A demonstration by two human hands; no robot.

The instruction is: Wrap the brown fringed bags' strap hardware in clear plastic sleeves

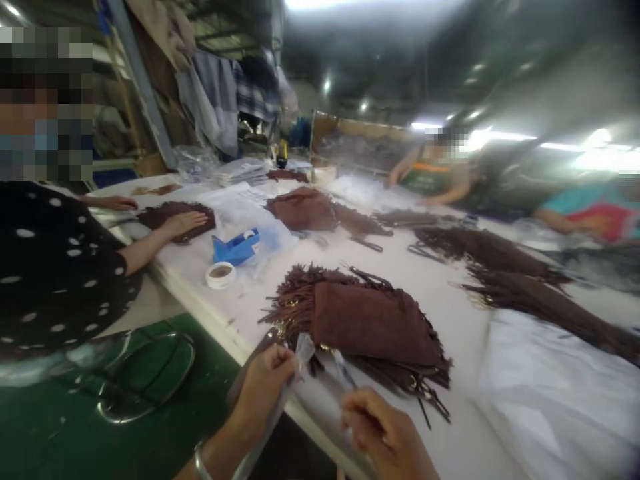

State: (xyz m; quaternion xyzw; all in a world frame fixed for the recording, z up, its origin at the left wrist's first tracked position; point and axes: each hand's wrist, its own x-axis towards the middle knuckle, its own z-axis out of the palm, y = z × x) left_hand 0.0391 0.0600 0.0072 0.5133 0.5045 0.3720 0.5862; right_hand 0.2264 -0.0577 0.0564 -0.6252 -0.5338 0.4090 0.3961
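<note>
My left hand (pixel 265 387) is closed, pinching the edge of a thin clear plastic bag (pixel 306 350) near the table's front edge. My right hand (pixel 385 433) is closed too, gripping the same clear plastic lower down. Just beyond both hands lies a brown suede fringed bag (pixel 373 320) with metal hardware and tassels spread to its left and right. The plastic stretches between my hands and partly covers the bag's near edge.
More brown fringed bags (pixel 310 210) lie along the white table (pixel 450 287). A blue tape dispenser (pixel 236 247) and a small white cup (pixel 221 275) stand at left. A person in a dotted top presses a hand (pixel 185 222) on a brown piece. Other people sit at the far side. White plastic sheeting (pixel 555 393) lies at right.
</note>
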